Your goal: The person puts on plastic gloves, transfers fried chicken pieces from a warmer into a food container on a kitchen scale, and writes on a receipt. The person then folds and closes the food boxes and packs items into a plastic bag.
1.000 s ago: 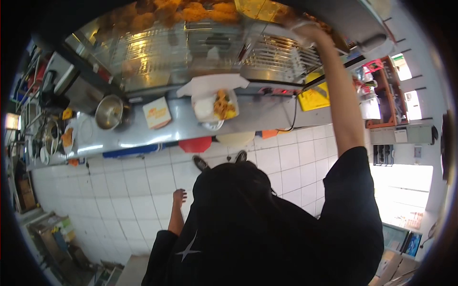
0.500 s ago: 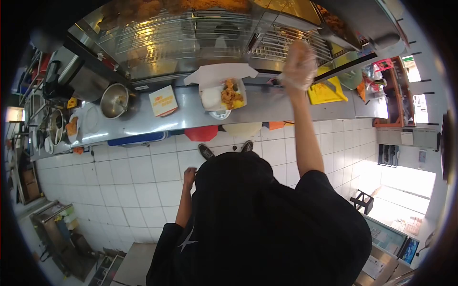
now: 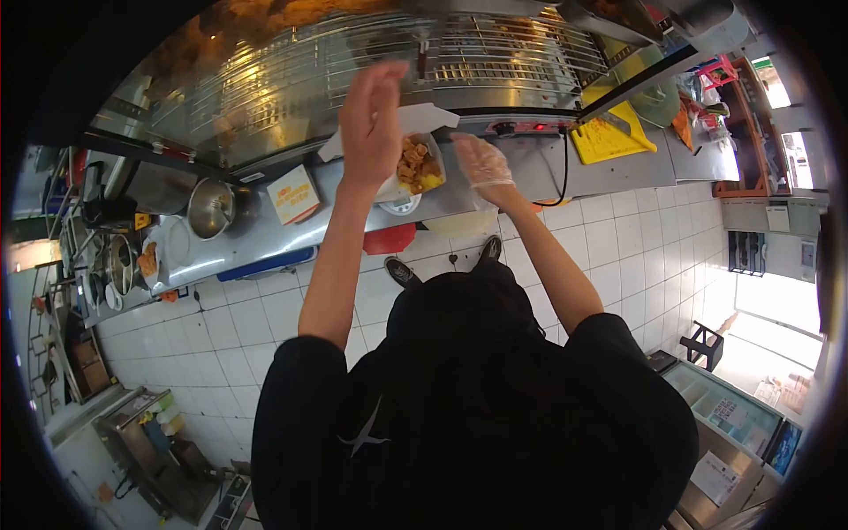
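Your left hand rose to ten o'clock of box, gloved right hand came down to three. Fingers extended, nothing seen held; so both flanked food.

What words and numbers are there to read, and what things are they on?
None reads clearly enough to quote.
Small white box: orange words, too blurred to read.
White paper, lower right: print too small.
Blue panel near it: marks too small.
Red display under the wire racks: too small to tell any number.
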A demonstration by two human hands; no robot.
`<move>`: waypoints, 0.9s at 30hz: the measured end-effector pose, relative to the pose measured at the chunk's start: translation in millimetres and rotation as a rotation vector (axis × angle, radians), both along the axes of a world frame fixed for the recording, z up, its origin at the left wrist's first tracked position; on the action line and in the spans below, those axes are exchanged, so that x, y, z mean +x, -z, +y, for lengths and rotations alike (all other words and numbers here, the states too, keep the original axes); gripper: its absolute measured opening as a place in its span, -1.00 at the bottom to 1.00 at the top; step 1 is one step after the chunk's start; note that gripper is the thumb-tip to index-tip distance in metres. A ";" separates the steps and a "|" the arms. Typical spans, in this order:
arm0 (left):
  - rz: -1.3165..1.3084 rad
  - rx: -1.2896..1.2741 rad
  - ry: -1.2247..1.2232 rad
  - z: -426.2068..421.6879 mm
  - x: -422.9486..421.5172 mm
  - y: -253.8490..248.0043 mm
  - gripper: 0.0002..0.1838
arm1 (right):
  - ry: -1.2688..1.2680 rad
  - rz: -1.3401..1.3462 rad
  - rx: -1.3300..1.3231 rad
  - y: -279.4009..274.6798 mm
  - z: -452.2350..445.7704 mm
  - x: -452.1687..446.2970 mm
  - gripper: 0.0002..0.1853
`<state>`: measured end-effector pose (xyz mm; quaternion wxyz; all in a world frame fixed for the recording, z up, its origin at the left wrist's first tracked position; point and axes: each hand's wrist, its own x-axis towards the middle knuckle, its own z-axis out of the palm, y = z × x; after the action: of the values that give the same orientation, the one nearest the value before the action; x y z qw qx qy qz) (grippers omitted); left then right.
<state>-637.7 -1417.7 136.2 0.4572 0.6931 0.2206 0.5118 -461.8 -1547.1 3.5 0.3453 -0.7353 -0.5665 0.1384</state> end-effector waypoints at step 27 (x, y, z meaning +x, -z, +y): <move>-0.086 -0.108 -0.799 -94.4 276.2 -13.8 -0.76 | 0.287 1.448 0.181 13.5 -168.1 470.1 -0.44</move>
<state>-361.6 -1512.0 150.0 0.2670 0.5055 0.4799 0.6655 8.3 -1715.1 -10.0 0.7063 -0.4954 -0.1049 0.4947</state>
